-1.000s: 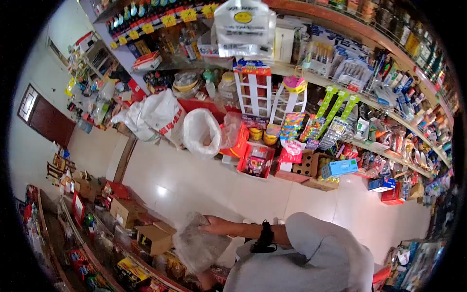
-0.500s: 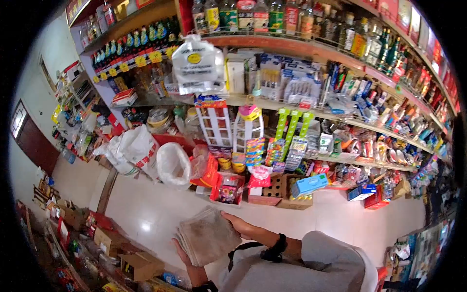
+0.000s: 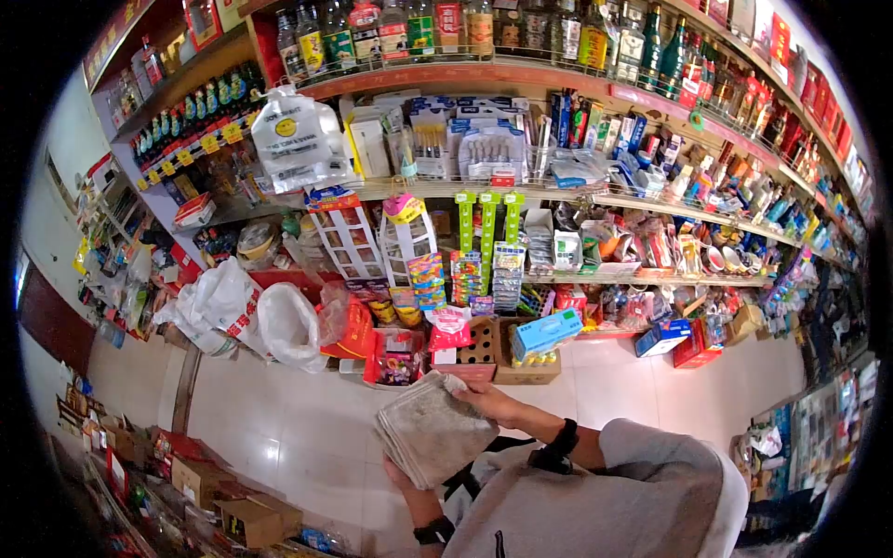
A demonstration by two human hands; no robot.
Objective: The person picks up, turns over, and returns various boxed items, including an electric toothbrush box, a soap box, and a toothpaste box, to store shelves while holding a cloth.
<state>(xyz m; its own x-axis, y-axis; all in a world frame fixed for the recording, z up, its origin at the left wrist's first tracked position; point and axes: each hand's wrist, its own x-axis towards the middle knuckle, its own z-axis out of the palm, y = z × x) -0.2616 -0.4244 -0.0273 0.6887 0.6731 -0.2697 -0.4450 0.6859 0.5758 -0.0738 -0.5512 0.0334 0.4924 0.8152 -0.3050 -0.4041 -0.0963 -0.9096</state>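
A folded greyish-beige cloth (image 3: 435, 430) is held between my two hands above the pale floor. My right hand (image 3: 488, 402) grips its upper right edge, with the thumb side on top and the other fingers partly hidden. Below the cloth's lower left edge, my left hand (image 3: 400, 476) supports and holds it; most of those fingers are behind the cloth. Dark bands circle both wrists, and light grey sleeves cover the arms above.
Shelves of bottles (image 3: 446, 28) and packaged goods rise ahead. A white bag-lined container (image 3: 290, 325), a red box (image 3: 395, 358) and a blue box (image 3: 547, 333) stand along their base. Cardboard boxes (image 3: 256, 521) sit lower left. A plastic bag (image 3: 302, 139) hangs from the shelf.
The view has swung to the right, so the shelves appear farther left. Both hands and the cloth appear slightly right and higher, and the cloth is tilted a little differently.
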